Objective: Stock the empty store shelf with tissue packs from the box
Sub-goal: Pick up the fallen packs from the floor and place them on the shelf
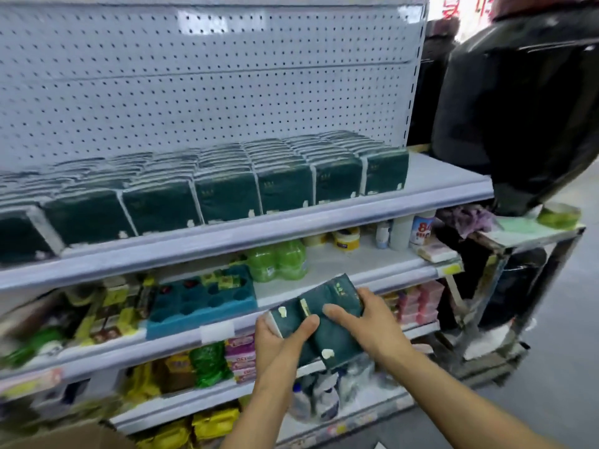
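- Both hands hold a small bundle of dark green tissue packs (319, 319) in the lower centre of the frame, in front of the lower shelves and well below the top shelf (447, 179) being stocked.
- The left hand (278, 335) grips the bundle's lower left end, thumb laid across the front face and fingers hidden behind it.
- The right hand (363, 322) grips the right side, thumb on the front and fingers wrapped round the far edge.
- The bundle's long axis is tilted, running from lower left up towards upper right; it looks like two or more packs held together, though the exact count cannot be told.
- Rows of the same green packs (227, 189) already fill the top shelf from the left edge of the frame to just right of centre, standing upright with faces forward.
- The bare stretch of that shelf lies at its right end, just beside the last row, in the middle right of the frame.
- That gap lies up and to the right of the hands, so the right hand is nearer to it.
- I judge the coming move calls for lifting the bundle up and right and turning it upright to match the rows.
- A corner of the cardboard box (64, 440) shows at the lower left edge of the frame, well apart from the hands.
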Tool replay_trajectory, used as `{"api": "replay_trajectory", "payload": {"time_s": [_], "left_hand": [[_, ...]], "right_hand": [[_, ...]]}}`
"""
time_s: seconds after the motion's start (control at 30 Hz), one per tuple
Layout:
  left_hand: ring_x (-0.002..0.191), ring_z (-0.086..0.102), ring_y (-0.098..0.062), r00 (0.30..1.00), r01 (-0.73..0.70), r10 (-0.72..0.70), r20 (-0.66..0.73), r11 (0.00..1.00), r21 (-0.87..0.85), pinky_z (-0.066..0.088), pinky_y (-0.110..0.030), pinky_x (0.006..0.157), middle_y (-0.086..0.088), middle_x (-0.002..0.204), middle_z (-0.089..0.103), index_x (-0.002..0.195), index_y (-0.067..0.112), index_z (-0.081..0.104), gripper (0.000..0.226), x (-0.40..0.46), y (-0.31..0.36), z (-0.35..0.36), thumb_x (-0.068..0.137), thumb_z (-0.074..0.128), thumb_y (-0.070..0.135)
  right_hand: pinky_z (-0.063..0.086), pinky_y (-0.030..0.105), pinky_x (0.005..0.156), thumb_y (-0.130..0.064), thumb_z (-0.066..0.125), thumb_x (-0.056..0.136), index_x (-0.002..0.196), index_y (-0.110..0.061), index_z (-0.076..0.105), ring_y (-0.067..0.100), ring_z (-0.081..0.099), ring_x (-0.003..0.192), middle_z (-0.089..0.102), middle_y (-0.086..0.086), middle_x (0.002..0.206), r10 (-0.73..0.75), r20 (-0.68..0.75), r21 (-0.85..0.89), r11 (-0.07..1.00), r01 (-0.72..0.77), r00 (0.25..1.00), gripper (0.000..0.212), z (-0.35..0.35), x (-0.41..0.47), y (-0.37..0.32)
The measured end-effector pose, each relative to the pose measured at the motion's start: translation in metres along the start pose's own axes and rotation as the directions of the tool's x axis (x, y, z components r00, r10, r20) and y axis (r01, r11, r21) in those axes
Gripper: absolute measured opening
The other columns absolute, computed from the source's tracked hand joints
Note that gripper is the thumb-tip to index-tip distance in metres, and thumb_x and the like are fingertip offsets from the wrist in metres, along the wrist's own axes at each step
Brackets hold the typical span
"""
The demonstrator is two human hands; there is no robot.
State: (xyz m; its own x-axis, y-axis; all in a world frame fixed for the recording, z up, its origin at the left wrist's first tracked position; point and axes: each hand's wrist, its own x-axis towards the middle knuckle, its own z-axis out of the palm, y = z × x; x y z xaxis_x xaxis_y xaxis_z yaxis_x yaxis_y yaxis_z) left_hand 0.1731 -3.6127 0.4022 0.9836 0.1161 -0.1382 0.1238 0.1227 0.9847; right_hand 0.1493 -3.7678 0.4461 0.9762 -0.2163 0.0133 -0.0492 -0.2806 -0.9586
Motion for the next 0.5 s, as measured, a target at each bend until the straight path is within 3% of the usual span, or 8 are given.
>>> {"api": "replay_trajectory", "payload": {"time_s": [0.1,0.2,0.33,0.4,0.5], "left_hand": [[0.091,0.067,-0.021,0.999,-0.042,0.043,-0.011,0.999,0.025,0.059,-0.034,0.070,-0.006,0.102,0.066,0.108,0.016,0.052,0.054,-0.002,0.030,-0.017,0.069,0.088,0.024],[0.096,0.068,-0.022,0.998,-0.062,0.062,0.007,0.997,0.052,0.059,-0.039,0.080,-0.006,0.106,0.069,0.108,0.018,0.058,0.058,0.000,0.056,-0.042,0.065,0.088,0.041],[0.091,0.070,-0.019,0.993,-0.114,0.113,0.016,0.989,0.089,0.058,-0.039,0.084,-0.001,0.099,0.073,0.101,0.022,0.063,0.033,0.009,0.089,-0.087,0.076,0.082,0.030],[0.091,0.070,-0.017,0.992,-0.127,0.127,0.011,0.986,0.108,0.058,-0.036,0.081,0.001,0.098,0.074,0.102,0.022,0.064,0.032,0.015,0.103,-0.114,0.077,0.082,0.029],[0.086,0.071,-0.012,0.991,-0.131,0.132,0.003,0.981,0.144,0.055,-0.022,0.066,0.001,0.095,0.074,0.102,0.021,0.064,0.029,0.026,0.120,-0.160,0.079,0.081,0.025]], "right_hand": [[0.059,0.038,0.075,-0.028,0.084,0.073,0.096,-0.019,0.066,0.012,0.070,0.079,0.073,-0.002,0.088,-0.021,-0.006,0.007,1.000,0.021,1.000,0.030,0.005,0.006,-0.031],[0.059,0.036,0.072,-0.022,0.084,0.072,0.098,-0.019,0.065,0.015,0.071,0.080,0.073,0.000,0.089,-0.071,0.046,0.053,0.996,0.069,0.996,0.033,0.014,0.010,-0.062],[0.049,0.017,0.061,-0.019,0.083,0.073,0.092,-0.019,0.063,0.000,0.065,0.071,0.069,-0.007,0.082,-0.210,0.091,-0.036,0.976,0.214,0.973,0.027,0.036,0.017,-0.103],[0.050,0.019,0.060,-0.020,0.082,0.074,0.090,-0.015,0.062,0.003,0.064,0.069,0.069,-0.004,0.080,-0.272,0.115,-0.078,0.956,0.282,0.955,0.027,0.052,0.022,-0.122],[0.054,0.024,0.067,-0.020,0.082,0.076,0.093,-0.019,0.062,0.009,0.067,0.077,0.070,-0.003,0.085,-0.317,0.165,-0.084,0.939,0.333,0.934,0.026,0.084,0.028,-0.147]]}}
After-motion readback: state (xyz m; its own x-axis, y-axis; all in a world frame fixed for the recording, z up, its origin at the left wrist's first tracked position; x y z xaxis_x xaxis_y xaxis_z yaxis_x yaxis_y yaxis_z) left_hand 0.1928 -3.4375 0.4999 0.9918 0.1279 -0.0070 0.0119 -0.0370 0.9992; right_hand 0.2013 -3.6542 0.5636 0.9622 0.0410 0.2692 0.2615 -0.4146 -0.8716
